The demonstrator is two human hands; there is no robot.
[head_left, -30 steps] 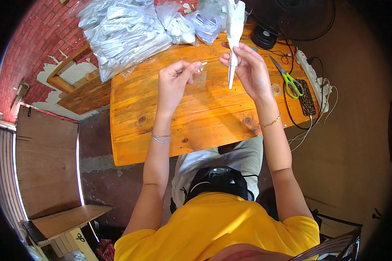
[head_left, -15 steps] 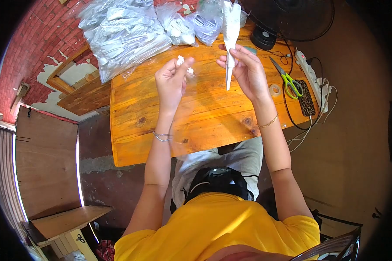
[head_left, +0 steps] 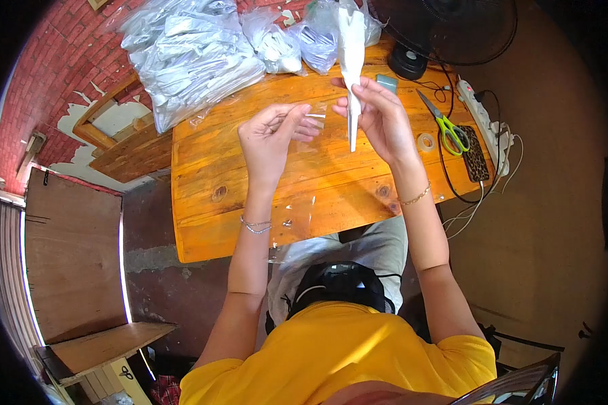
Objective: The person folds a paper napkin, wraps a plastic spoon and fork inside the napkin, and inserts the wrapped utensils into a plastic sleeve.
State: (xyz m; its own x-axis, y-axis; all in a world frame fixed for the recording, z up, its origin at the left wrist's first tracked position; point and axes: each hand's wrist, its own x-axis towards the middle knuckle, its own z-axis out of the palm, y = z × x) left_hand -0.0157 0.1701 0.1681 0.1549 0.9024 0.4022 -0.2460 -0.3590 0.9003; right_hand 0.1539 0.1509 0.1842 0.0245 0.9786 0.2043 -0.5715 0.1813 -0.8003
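Between the fingers of my right hand (head_left: 382,115) is a long, narrow white wrapped bundle (head_left: 351,61), upright, its pointed end downward. To its left, my left hand (head_left: 273,138) pinches a clear plastic piece (head_left: 317,115) with a small white strip at its top. The clear plastic seems to hang down over the wooden table (head_left: 230,162) toward its near edge, though its outline is hard to make out. The two hands are apart.
Clear bags of white items (head_left: 196,61) lie at the back left, with smaller bags (head_left: 277,47) beside them. At the right are green-handled scissors (head_left: 446,125), a tape roll (head_left: 425,141), a leopard-print phone (head_left: 475,155), a power strip (head_left: 483,115) and a fan (head_left: 407,61).
The crumpled white bits at my left fingertips have given way to a flatter clear piece, with plastic hanging lower. The bundle in my right hand has moved slightly down and left.
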